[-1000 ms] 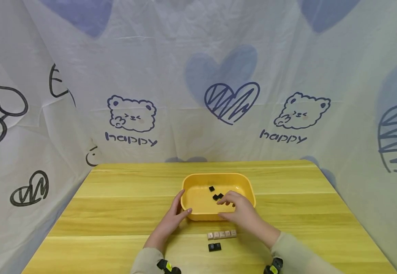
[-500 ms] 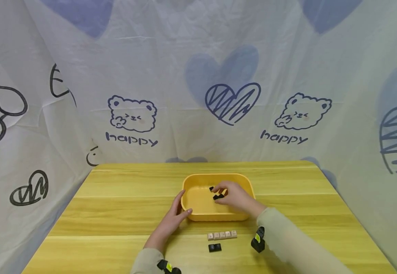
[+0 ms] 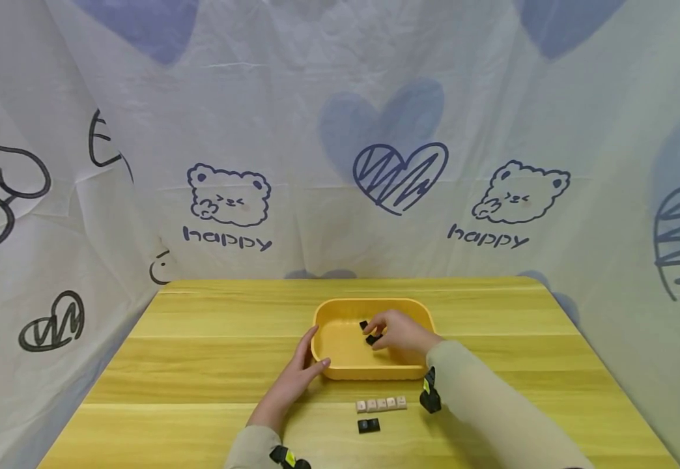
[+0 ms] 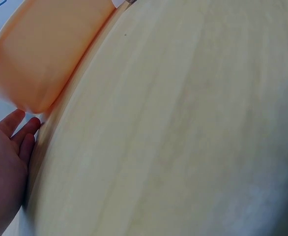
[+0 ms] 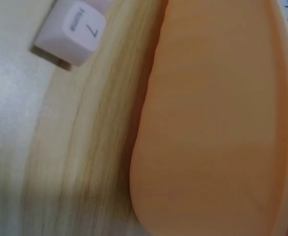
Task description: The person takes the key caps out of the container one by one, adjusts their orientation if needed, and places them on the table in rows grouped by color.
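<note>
In the head view a yellow plastic tray (image 3: 340, 372) stands on the wooden table. My left hand (image 3: 299, 374) holds its near left corner, thumb at the front rim and fingers along the left side. The left wrist view shows left fingertips (image 4: 22, 125) at the tray's lower edge. My right hand (image 3: 401, 333) reaches inside the tray, thumb and fingers curled about a black keycap (image 3: 373, 340) near its floor. Another black keycap (image 3: 363, 324) lies just behind, partly covered by the fingers. The right wrist view has only the tray's outer wall (image 5: 213, 118); the right fingers are hidden there.
On the table (image 3: 211, 378) before the tray, several pale keycaps (image 3: 381, 404) form a row. Two black keycaps (image 3: 368, 425) sit side by side nearer the person. One pale keycap (image 5: 75, 29) reads "7 Home". A printed cloth (image 3: 316, 228) hangs behind the table.
My right hand has moved from the tray's near right rim inward and down to the black keycaps, its fingers drawing in around them. The left hand keeps its hold on the corner.
</note>
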Demonstrator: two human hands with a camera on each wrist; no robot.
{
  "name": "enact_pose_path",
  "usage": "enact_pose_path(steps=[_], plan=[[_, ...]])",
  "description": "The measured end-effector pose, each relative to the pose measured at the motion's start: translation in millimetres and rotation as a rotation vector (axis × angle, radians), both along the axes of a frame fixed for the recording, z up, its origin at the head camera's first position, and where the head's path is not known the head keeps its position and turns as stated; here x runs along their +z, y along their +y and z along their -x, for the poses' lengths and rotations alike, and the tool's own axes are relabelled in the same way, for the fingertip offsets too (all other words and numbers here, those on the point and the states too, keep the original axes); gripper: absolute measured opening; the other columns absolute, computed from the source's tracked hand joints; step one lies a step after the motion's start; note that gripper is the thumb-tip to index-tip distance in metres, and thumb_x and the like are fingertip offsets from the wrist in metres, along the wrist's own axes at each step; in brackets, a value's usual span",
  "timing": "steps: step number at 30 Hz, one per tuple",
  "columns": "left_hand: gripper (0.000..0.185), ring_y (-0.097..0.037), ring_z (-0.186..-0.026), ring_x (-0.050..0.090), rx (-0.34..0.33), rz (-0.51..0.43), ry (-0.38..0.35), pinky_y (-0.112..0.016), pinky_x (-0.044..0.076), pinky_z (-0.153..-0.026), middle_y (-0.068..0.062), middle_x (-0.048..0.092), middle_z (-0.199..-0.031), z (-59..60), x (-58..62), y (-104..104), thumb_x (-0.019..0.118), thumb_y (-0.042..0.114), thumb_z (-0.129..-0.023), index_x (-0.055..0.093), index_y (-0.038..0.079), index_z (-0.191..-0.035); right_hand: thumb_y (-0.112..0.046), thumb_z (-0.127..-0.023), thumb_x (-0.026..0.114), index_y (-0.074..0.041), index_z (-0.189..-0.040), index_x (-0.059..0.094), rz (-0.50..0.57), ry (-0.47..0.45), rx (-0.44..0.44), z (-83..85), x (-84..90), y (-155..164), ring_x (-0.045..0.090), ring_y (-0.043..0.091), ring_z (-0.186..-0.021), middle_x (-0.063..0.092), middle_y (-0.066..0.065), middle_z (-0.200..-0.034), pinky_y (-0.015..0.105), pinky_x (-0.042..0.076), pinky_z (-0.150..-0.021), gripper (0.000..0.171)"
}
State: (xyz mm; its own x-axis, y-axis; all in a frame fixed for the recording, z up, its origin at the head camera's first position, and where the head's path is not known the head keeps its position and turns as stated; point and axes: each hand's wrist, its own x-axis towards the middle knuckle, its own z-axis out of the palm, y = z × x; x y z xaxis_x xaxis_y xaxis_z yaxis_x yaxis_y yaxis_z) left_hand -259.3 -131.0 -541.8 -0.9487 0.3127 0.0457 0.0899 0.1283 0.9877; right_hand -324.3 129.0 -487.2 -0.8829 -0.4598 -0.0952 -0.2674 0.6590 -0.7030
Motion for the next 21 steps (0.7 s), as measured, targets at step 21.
enact_pose_path(steps=[21], plan=[[0.076, -0.037, -0.146, 0.012, 0.019, 0.020, -0.027, -0.055, 0.011, -0.115, -0.022, 0.015, -0.159, -3.2, 6.0, -0.9, 0.064, 0.021, -0.096, 0.018, 0.022, -0.156, -0.003, -0.078, 0.080, -0.007, -0.101, 0.076, 0.032, -0.054, -0.080, 9.2, -15.9, -4.5, 0.058, 0.017, -0.078, 0.065, 0.001, -0.092, 0.031, 0.052, -0.068, 0.024]])
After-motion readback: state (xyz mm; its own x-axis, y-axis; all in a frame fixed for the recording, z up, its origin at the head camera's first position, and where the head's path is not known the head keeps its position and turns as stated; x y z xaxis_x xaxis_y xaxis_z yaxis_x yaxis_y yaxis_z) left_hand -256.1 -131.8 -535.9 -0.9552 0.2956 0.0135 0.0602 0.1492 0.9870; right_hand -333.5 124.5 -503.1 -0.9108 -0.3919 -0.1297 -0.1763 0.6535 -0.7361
